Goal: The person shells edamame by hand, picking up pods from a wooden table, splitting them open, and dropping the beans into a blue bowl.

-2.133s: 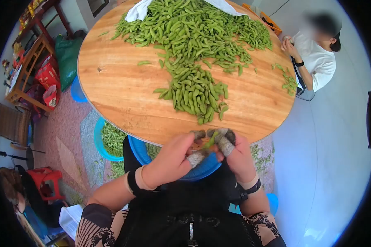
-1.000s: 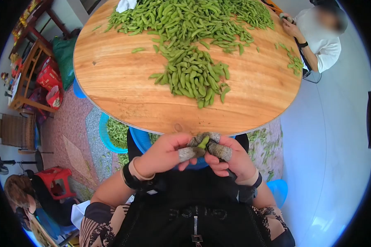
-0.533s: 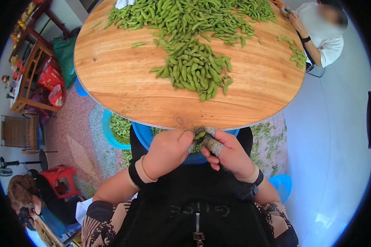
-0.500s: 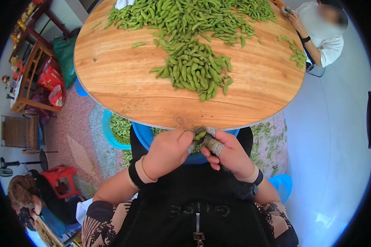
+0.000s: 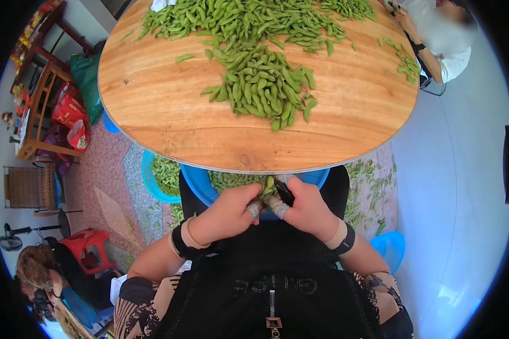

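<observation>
Left hand and right hand nearly closed, wrapped fingers pinching a green pod between them, just beyond the near edge of a round wooden counter, above a blue basin of beans, more pods heaped on the counter.

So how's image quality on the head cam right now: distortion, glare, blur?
Head view: strong fisheye, black vignetted corners, round table rim bowed; bright glare low on the pale floor at right; co-worker's face blurred out; pod pile reads fairly crisp; pod between the fingers small, its detail hard to tell.
</observation>
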The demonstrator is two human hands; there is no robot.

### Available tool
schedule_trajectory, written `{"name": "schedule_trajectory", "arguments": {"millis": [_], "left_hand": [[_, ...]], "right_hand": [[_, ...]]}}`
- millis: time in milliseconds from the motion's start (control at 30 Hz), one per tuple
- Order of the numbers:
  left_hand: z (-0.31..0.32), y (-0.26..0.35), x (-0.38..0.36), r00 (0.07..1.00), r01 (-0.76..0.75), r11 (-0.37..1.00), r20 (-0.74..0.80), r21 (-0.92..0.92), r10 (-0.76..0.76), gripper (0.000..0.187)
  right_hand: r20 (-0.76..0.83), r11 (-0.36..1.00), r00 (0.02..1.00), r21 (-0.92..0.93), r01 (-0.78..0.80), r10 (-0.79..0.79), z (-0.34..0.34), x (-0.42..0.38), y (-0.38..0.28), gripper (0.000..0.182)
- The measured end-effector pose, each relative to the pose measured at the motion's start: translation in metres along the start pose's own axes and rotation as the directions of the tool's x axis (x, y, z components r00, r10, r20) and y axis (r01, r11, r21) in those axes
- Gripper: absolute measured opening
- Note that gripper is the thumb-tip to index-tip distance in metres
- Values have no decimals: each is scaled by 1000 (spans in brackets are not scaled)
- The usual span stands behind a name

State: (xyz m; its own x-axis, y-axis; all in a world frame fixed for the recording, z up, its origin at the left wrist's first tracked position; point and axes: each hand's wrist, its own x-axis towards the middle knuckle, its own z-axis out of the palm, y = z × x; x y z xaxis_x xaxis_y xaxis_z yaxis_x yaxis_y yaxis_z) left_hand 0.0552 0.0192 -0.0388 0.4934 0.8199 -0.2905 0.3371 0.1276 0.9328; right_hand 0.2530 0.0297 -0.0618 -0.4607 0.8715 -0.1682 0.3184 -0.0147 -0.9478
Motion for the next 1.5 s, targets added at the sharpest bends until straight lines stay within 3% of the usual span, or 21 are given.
{"name": "schedule_trajectory", "arguments": {"millis": [33,100,133,333,433,533,600,633,700,733,833,900,933,967,1033,1100,1200,1233,1267,1400,1500], "left_hand": [[0,-3,0,1000,0,1000,1,1,0,18],[1,-13,1,957,-243,905,-64,350,282,24],[1,-13,-1,957,-243,905,-64,350,282,24],[5,-17,-4,967,-235,890,6,392,253,30],[7,-23,-3,977,-198,875,15,442,213,27],[0,-23,-3,997,13,966,-81,260,8,18],[-7,-16,-6,951,292,956,-110,13,-289,11],[-8,-21,-7,949,296,955,-115,11,-292,11],[-7,-37,-7,983,86,936,-182,341,-24,9],[-4,-39,-7,983,85,936,-182,342,-23,9],[-1,-30,-2,934,-200,845,-165,496,318,10],[-3,-9,-7,1000,-6,986,23,165,2,9],[-5,-3,-9,996,-28,999,88,33,25,10],[-5,2,-10,995,-36,999,95,40,32,10],[-6,6,-13,974,-69,991,207,-117,92,13],[-7,3,-13,966,-10,983,251,-182,56,14],[-5,-6,-11,973,61,959,232,-276,5,15],[-5,-10,-10,980,79,967,199,-241,-31,13],[-7,-13,-10,984,97,974,165,-205,-63,12],[-23,-17,-21,989,88,985,-132,148,-69,15],[-43,-28,-44,945,170,976,-303,134,-123,11]], "right_hand": [[-103,946,969,-262,189,-223,3,1,6,28],[-96,950,980,-276,144,-176,2,-1,8,31],[-90,952,987,-291,99,-131,1,-1,7,33],[-51,845,944,-464,266,-326,11,2,11,30],[-22,852,968,-480,209,-250,13,10,20,30],[-32,819,980,-556,144,-194,7,21,38,33],[-69,787,981,-608,103,-183,0,19,37,26],[-109,752,980,-657,55,-166,-1,16,32,21],[-133,747,967,-660,79,-219,-3,10,15,22],[-62,819,966,-546,176,-249,-4,8,7,23],[-17,870,923,-340,356,-384,1,8,8,21],[75,997,994,-12,78,-77,-2,5,7,22],[200,962,973,225,-155,110,-7,3,-2,23],[188,963,976,226,-149,106,-10,4,-1,23],[472,772,876,518,-369,102,-12,3,2,22],[470,763,878,535,-364,90,-14,2,-5,21],[371,885,919,375,-277,131,-11,1,-2,22],[188,994,981,104,19,-38,-6,1,8,21],[61,936,963,-226,269,-262,-2,1,12,21],[82,808,940,-490,328,-331,-4,-2,-2,20],[-12,828,932,-464,315,-362,-17,-3,-32,21]]}}
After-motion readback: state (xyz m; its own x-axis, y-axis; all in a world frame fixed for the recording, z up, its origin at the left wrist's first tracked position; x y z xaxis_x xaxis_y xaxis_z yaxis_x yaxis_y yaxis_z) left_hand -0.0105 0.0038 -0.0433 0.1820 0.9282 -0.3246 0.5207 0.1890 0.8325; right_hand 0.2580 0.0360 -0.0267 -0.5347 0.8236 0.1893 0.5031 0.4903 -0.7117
